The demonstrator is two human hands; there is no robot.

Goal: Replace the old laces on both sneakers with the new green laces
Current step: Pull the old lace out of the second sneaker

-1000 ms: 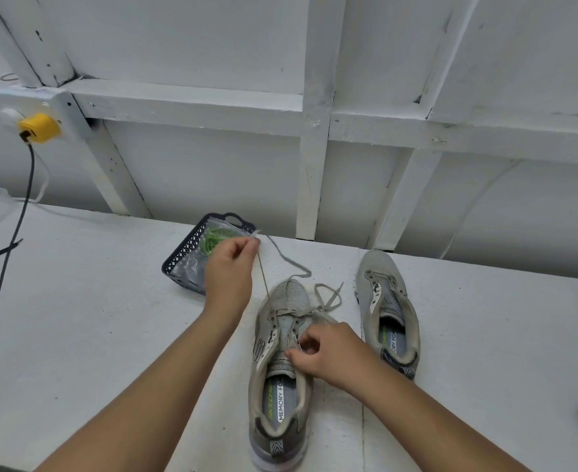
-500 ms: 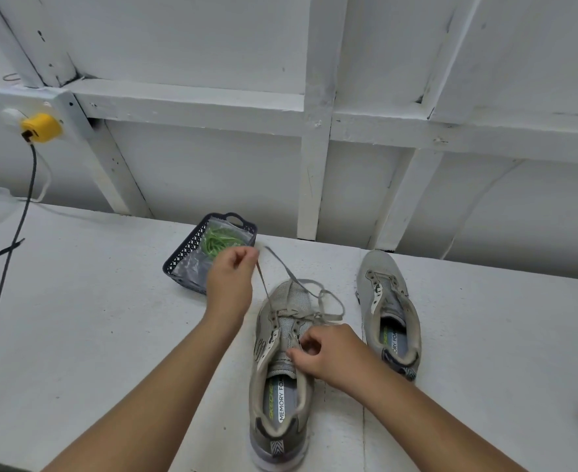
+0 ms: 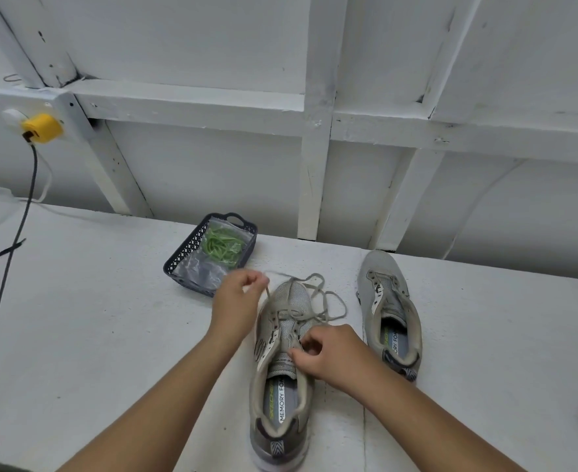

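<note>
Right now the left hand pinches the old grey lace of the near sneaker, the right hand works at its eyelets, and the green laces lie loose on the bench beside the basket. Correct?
Not quite. In the head view the green laces sit bagged inside the dark basket, not loose on the bench. The rest holds: the left hand pinches the old grey lace of the near sneaker, and the right hand works at its eyelets.
</note>
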